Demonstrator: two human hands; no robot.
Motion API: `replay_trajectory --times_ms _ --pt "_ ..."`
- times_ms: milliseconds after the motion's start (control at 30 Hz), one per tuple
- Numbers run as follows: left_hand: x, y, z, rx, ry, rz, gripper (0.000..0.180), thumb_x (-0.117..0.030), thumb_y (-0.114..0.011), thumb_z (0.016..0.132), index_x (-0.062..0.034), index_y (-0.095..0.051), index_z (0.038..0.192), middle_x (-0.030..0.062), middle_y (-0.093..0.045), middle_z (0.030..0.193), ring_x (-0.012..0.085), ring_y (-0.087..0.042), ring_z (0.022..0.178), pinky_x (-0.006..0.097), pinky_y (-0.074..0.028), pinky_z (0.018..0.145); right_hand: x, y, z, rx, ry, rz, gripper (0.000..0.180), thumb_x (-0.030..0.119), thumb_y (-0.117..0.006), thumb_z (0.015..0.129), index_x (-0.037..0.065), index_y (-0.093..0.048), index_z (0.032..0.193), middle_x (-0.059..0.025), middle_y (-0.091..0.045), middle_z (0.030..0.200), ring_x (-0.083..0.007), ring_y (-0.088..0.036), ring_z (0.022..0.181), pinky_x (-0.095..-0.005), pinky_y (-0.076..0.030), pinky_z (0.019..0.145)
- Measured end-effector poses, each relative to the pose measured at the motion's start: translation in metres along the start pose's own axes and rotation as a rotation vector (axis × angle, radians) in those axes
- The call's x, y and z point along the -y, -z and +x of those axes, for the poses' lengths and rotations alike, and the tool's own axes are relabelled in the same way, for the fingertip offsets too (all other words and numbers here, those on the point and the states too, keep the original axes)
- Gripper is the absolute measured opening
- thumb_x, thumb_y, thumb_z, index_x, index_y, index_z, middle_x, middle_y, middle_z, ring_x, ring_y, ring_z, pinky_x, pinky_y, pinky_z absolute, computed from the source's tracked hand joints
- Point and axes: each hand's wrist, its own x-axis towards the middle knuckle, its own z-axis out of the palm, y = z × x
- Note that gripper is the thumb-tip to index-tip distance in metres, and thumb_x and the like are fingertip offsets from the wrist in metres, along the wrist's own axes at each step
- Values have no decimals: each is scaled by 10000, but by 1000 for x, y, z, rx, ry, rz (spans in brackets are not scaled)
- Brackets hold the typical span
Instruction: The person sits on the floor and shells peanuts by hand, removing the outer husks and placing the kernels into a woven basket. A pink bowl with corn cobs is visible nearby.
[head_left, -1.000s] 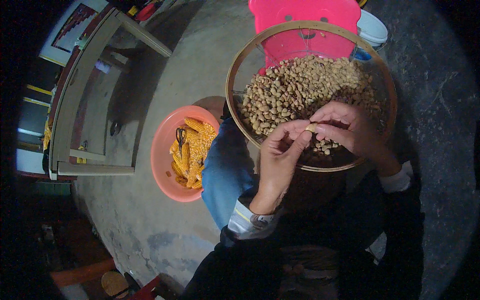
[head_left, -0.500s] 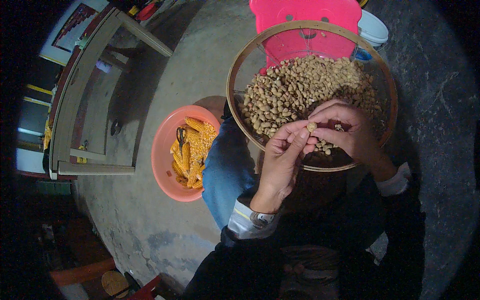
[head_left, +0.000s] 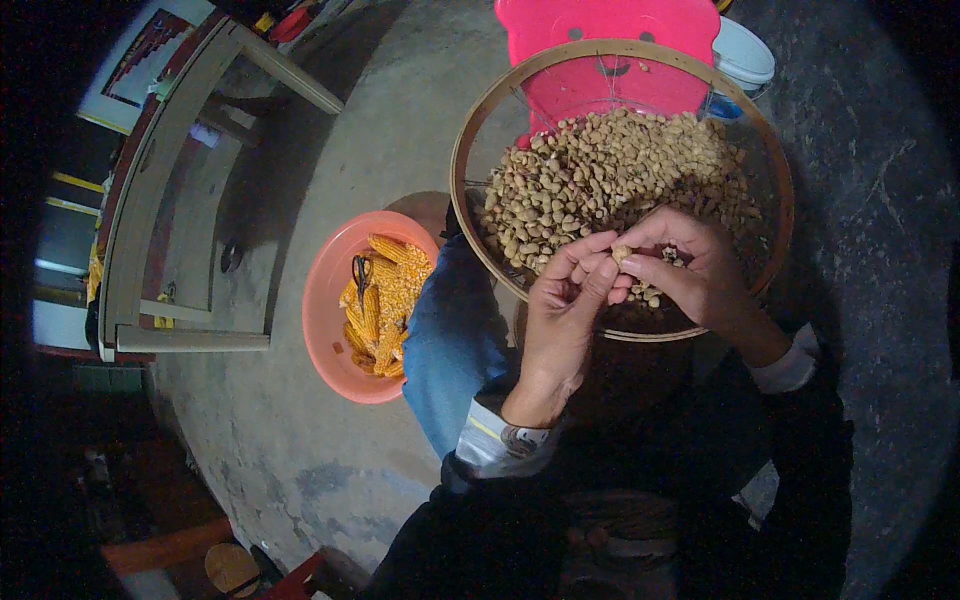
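Note:
A round wooden-rimmed sieve [head_left: 466, 135] in front of me holds a heap of unshelled peanuts [head_left: 600, 165]. Over its near part, a single pale peanut [head_left: 622, 253] is pinched between the fingertips of both hands. My left hand [head_left: 562, 320] grips it with thumb and forefinger, the other fingers curled beneath. From the other side, my right hand [head_left: 697, 270] closes thumb and fingers on the same peanut. Small peanuts or shell pieces show beside the right fingers; whether that hand also holds some, I cannot tell.
An orange-pink basin [head_left: 322, 352] with corn cobs, loose kernels and dark-handled scissors [head_left: 362, 275] stands left of my knee. Behind the sieve are a bright pink plastic chair [head_left: 610, 20] and a white bucket [head_left: 745, 55]. A wooden table frame [head_left: 190, 340] is at the left.
The right thumb and fingers have shifted slightly over the peanut, covering more of it. The view has moved a little; both hands stay in about the same place.

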Motion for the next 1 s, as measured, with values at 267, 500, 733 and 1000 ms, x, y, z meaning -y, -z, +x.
replay_trajectory --times_ms 267,500,733,1000 --pt "0 -3 1 3 -5 44 269 -147 -565 923 -29 -560 1165 20 -624 922 80 -582 808 208 -475 730 -13 1 0 -49 5 -74 139 68 -624 844 -14 -606 955 -75 -656 790 -124 -634 695 -265 -500 663" --pt "-2 -1 0 -3 -13 29 295 -149 -571 919 -28 -555 1187 18 -623 925 78 -580 805 203 -479 726 -7 0 1 28 -23 8 203 36 -618 840 5 -595 1038 -73 -646 827 -129 -632 719 -260 -503 673" --pt "0 -4 -2 -10 -116 187 346 -60 -618 876 -4 -556 1211 13 -630 895 62 -564 772 196 -479 716 -6 -2 -1 -12 -67 58 181 15 -613 830 -6 -597 1009 -62 -644 851 -117 -614 749 -259 -496 692" --pt "-3 -5 -3 -65 -104 251 251 -91 -632 875 6 -619 1106 28 -646 847 62 -579 704 189 -489 636 0 -5 -4 12 -25 -46 139 37 -608 851 -21 -599 978 -78 -648 821 -113 -619 737 -256 -502 681"
